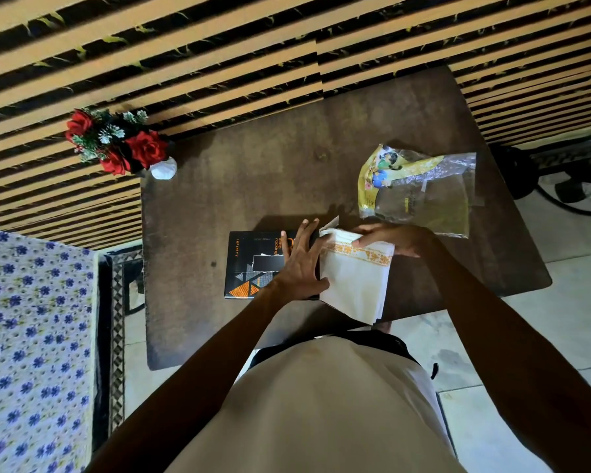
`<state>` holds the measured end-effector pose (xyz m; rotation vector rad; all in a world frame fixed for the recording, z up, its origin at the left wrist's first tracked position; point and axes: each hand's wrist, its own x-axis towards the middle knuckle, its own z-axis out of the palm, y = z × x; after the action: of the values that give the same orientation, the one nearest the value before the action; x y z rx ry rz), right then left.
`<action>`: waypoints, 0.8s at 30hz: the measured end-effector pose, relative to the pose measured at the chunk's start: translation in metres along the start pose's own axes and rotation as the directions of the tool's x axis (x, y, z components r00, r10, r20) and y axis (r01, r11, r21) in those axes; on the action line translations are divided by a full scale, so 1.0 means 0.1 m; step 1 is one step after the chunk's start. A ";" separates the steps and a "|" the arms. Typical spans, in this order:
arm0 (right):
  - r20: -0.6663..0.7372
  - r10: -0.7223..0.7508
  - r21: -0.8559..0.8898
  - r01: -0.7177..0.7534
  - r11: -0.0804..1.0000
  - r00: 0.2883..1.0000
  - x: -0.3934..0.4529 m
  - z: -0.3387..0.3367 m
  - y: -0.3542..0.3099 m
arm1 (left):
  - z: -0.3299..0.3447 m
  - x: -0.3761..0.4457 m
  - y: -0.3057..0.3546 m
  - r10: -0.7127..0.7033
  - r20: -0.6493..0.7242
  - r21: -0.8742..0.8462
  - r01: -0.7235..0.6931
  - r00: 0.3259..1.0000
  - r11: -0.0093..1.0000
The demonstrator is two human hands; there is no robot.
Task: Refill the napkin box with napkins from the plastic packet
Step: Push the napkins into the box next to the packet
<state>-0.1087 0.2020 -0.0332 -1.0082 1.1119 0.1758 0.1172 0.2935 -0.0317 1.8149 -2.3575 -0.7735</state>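
A black napkin box [249, 264] with orange triangles lies flat on the dark wooden table [253, 186]. My left hand [299, 264] rests flat on the box's right part, fingers spread. A stack of white napkins [355, 285] with an orange patterned band sits at the box's right end, tilted and overhanging the table's near edge. My right hand [389, 238] grips the stack's far edge. The clear and yellow plastic packet [420, 189] lies flattened on the table behind my right hand.
A small white vase with red artificial roses [116, 141] stands at the table's far left corner. A striped slatted wall runs behind. A floral cloth [31, 336] covers furniture on the left. Tiled floor lies right of the table.
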 end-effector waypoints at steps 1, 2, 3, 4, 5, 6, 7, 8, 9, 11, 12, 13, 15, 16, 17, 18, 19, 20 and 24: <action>-0.069 0.046 -0.128 -0.054 0.990 0.997 0.03 0.00 -0.06 | 0.00 0.00 0.00 -0.012 0.002 -0.003 0.012 1.000 1.000; -0.144 0.067 -0.250 -0.102 0.963 0.987 0.06 0.01 -0.11 | -0.01 0.01 -0.01 -0.027 0.008 -0.010 0.027 1.000 1.000; -0.191 0.072 -0.351 -0.136 0.927 0.979 0.10 0.02 -0.15 | -0.02 0.02 -0.01 -0.040 0.018 -0.019 0.040 0.999 0.999; -0.208 0.067 -0.415 -0.150 0.897 0.976 0.12 0.04 -0.19 | -0.02 0.02 -0.02 -0.046 0.035 -0.020 0.047 0.998 0.999; -0.195 0.058 -0.451 -0.142 0.881 0.979 0.14 0.07 -0.23 | -0.04 0.03 -0.02 -0.038 0.059 -0.004 0.039 0.997 0.999; -0.176 0.044 -0.474 -0.124 0.872 0.983 0.15 0.10 -0.26 | -0.06 0.03 -0.03 -0.022 0.093 0.031 0.019 0.995 0.999; -0.168 0.024 -0.487 -0.104 0.867 0.986 0.20 0.10 -0.26 | -0.10 0.03 -0.04 0.003 0.132 0.080 -0.014 0.991 0.997; -0.170 0.006 -0.495 -0.091 0.864 0.985 0.24 0.10 -0.25 | -0.14 0.03 -0.07 0.026 0.171 0.128 -0.049 0.985 0.991; -0.174 -0.001 -0.491 -0.086 0.867 0.985 0.31 0.08 -0.22 | -0.19 0.02 -0.10 0.046 0.208 0.169 -0.082 0.977 0.982; -0.152 -0.002 -0.492 -0.074 0.867 0.988 0.55 -0.02 -0.04 | -0.27 -0.02 -0.17 0.078 0.246 0.240 -0.139 0.966 0.961; -0.131 -0.014 -0.493 -0.052 0.868 0.991 0.63 -0.04 0.01 | -0.28 -0.04 -0.21 0.086 0.246 0.264 -0.152 0.965 0.952; -0.116 -0.036 -0.494 -0.027 0.869 0.993 0.69 -0.05 0.05 | -0.28 -0.07 -0.25 0.088 0.236 0.270 -0.152 0.968 0.951; -0.126 -0.099 -0.512 0.021 0.859 0.987 0.45 0.11 -0.11 | -0.27 -0.09 -0.29 0.084 0.205 0.240 -0.134 0.975 0.962; -0.141 -0.134 -0.524 0.041 0.851 0.981 0.32 0.21 -0.21 | -0.26 -0.08 -0.30 0.079 0.198 0.221 -0.123 0.977 0.967; -0.142 -0.173 -0.521 0.075 0.851 0.975 0.28 0.28 -0.25 | -0.26 -0.06 -0.29 0.070 0.199 0.207 -0.111 0.978 0.972; -0.137 -0.207 -0.521 0.108 0.847 0.969 0.27 0.34 -0.26 | -0.26 -0.03 -0.28 0.059 0.202 0.197 -0.099 0.978 0.975; -0.115 -0.241 -0.503 0.153 0.850 0.964 0.26 0.38 -0.27 | -0.27 -0.01 -0.28 0.048 0.205 0.188 -0.087 0.978 0.978; -0.105 -0.245 -0.469 0.169 0.867 0.964 0.24 0.42 -0.29 | -0.27 0.00 -0.27 0.038 0.207 0.181 -0.076 0.978 0.981; -0.127 -0.231 -0.430 0.156 0.889 0.965 0.21 0.45 -0.34 | -0.26 -0.01 -0.26 0.041 0.203 0.145 -0.072 0.978 0.987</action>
<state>-0.0496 0.2087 -0.0267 -1.5380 1.1486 0.1682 0.1494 0.2813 -0.0196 1.7921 -2.6494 -0.8266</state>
